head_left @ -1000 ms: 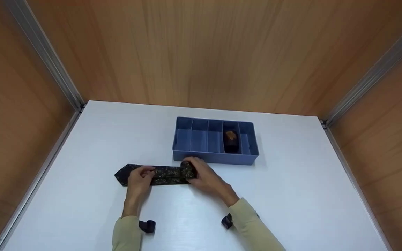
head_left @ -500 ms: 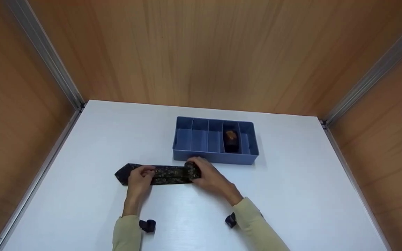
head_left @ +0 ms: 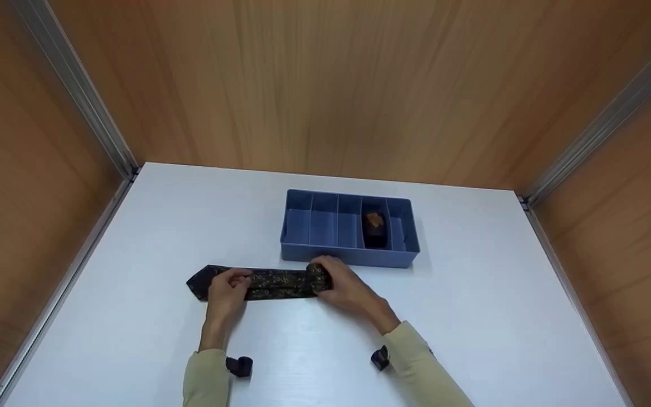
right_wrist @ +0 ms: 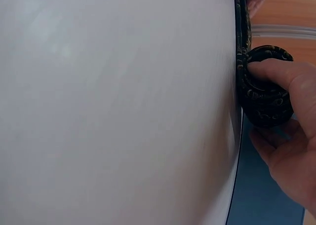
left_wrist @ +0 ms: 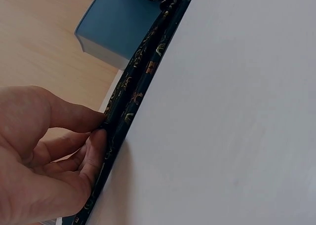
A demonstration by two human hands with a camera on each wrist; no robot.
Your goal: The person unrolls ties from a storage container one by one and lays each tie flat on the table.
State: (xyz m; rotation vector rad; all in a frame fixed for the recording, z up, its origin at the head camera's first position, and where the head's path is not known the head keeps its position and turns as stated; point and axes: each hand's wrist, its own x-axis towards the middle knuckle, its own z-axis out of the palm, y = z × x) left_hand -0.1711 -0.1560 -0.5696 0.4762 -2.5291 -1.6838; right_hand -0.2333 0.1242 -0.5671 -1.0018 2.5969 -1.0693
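Table (head_left: 472, 294): white, before wood-grain panels (head_left: 325, 85).
Left hand (head_left: 225, 291): pinches patterned tie (head_left: 277, 278) near its pointed end (head_left: 200, 282).
Tie: on the table, partly rolled.
Right hand (head_left: 351, 291): grips the rolled end (head_left: 318, 277).
Blue box (head_left: 350, 256): beyond the tie; dark roll (head_left: 375, 234) in fourth compartment from left.

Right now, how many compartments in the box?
5, side by side in the box: leftmost, second from left, middle, second from right, holding a dark item, and rightmost. None looks hidden.
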